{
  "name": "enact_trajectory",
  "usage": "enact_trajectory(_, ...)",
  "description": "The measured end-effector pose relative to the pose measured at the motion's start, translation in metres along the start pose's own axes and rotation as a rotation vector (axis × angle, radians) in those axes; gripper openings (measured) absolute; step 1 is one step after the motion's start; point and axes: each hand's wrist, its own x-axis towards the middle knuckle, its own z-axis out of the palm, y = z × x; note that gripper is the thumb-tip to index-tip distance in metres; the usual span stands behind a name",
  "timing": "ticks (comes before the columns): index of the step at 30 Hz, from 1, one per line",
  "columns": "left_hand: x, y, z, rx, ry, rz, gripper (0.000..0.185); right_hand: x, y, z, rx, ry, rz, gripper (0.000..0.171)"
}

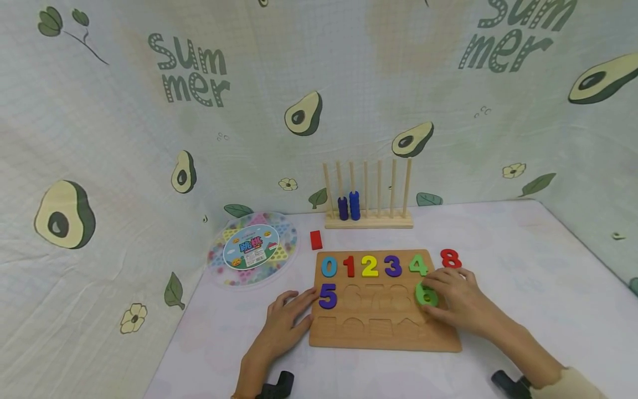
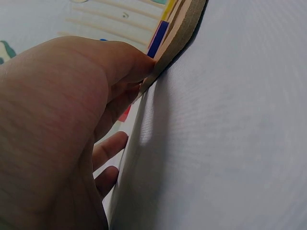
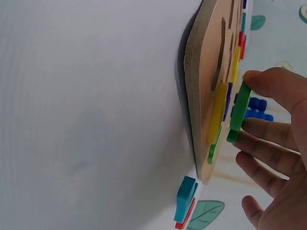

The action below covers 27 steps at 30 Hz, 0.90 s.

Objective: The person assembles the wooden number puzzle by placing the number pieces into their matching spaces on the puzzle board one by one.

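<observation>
right hand (image 1: 461, 302): fingers pinched green 6 (image 1: 426, 295) over board (image 1: 384, 338) | left hand (image 1: 286, 321): fingers nearly straight, released, apparently touching board's 9 o'clock edge, beside purple 5 (image 1: 327, 296)

The left hand (image 2: 53, 129) fills the left half of the frame, seen from behind the knuckles. Its upper fingers (image 2: 132, 64) reach toward the upper middle and press against the edge of a wooden board (image 2: 184, 24), which runs up to the top of the frame. A blue piece (image 2: 157, 39) lies on the board just above the fingertips, with a strip of yellow beyond it at the top edge. Two lower fingers hang relaxed at lower left. The pale surface (image 2: 230, 134) takes up the whole right side. Blurred wooden rods (image 2: 110, 24) cross the upper left.
</observation>
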Motion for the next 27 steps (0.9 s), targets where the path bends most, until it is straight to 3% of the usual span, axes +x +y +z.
enact_trajectory(27,-0.001,0.0,-0.002,0.005,0.001,0.023,0.049,0.02,-0.033,0.014,0.068,-0.032,-0.016,0.046)
